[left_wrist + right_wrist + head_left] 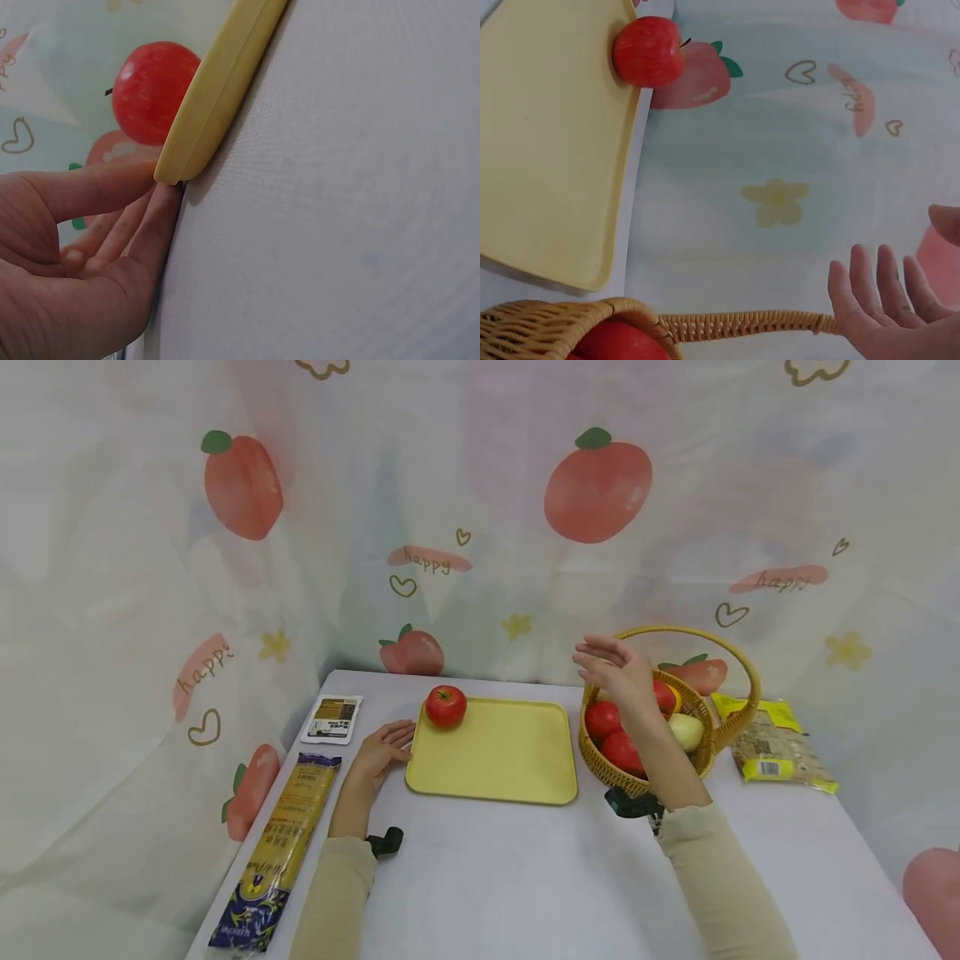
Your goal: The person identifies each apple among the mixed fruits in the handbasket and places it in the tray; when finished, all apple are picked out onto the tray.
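Observation:
A yellow tray (491,752) lies on the table with a red apple (446,707) at its far left corner. My left hand (378,756) is at the tray's left side; in the left wrist view its thumb and fingers (105,187) pinch the tray's rim (217,97). To the right of the tray stands a wicker basket (633,785) holding several red fruits (621,752) and a pale round one (686,732). My right hand (618,672) is raised above the basket, holding nothing; the right wrist view shows its fingers extended and spread beside the basket handle (742,325).
Along the table's left edge lie a spaghetti packet (277,852) and a small white packet (332,720). A yellow-and-clear food bag (780,743) lies behind the basket to the right. A printed cloth backdrop (480,610) closes off the table's back and left.

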`<state>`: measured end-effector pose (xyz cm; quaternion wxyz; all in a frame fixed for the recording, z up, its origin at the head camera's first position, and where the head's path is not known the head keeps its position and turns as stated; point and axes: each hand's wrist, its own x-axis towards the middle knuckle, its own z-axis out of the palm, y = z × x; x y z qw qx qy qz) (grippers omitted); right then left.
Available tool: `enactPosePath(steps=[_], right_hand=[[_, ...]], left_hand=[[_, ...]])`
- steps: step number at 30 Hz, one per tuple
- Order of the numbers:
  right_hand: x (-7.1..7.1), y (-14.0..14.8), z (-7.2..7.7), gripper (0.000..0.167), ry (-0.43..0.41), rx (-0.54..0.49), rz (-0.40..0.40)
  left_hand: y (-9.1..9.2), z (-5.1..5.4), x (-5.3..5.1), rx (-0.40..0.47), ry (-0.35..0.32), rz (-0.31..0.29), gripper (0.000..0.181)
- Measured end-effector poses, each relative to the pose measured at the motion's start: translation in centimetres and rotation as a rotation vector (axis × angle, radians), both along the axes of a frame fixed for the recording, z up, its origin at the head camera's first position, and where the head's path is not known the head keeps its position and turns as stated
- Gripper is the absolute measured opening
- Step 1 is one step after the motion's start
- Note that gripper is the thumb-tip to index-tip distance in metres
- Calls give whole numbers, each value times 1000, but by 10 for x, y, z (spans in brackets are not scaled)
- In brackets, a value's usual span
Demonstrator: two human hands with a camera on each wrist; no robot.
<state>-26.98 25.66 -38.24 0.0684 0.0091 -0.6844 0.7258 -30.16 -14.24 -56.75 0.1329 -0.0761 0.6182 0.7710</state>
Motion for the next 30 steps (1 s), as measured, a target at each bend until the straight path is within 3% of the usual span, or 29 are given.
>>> enactPosePath(steps=[11,15,21,30], right_hand=[[4,36,1,54,-20,42,-42],[4,50,-2,50,-60,96,-75],[0,76,-9,47,-75,45,-69],[-8,114,-15,38,-167,149,-164]], left_hand=[[-2,3,1,20,0,-12,76],[-1,4,2,20,0,-15,76],[-2,6,3,20,-1,-15,76],[-2,2,0,21,-6,-11,75]])
